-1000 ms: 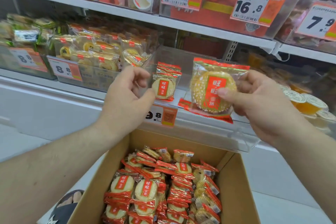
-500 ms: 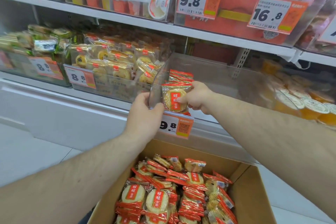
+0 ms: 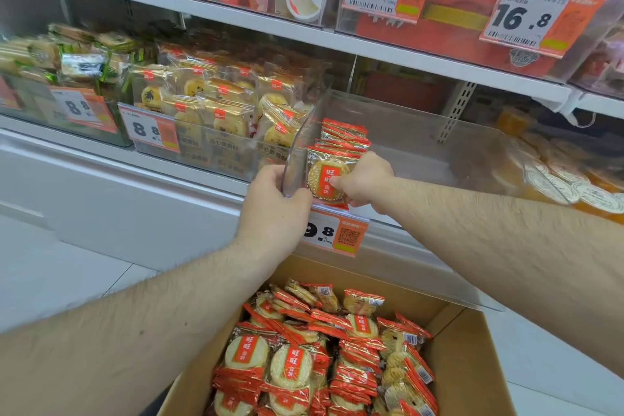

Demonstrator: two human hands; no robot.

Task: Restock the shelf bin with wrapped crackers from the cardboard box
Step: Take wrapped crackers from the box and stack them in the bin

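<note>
The clear shelf bin (image 3: 422, 149) stands on the middle shelf with a short row of wrapped crackers (image 3: 342, 135) upright at its front left corner. My right hand (image 3: 366, 184) pinches one wrapped cracker (image 3: 323, 179) and holds it against the front of that row, inside the bin. My left hand (image 3: 275, 204) grips the bin's front left corner from outside. Below, the open cardboard box (image 3: 469, 365) holds several more red-and-gold wrapped crackers (image 3: 320, 358).
A 9.8 price tag (image 3: 332, 235) hangs under the bin. Left of it is a bin of yellow pastries (image 3: 219, 111) tagged 8.8, to the right jelly cups (image 3: 574, 186). The upper shelf (image 3: 304, 29) hangs over the bin. White floor lies to the left.
My right hand carried the cracker from in front of the shelf down into the bin against the row. My left hand moved onto the bin's corner and gripped it.
</note>
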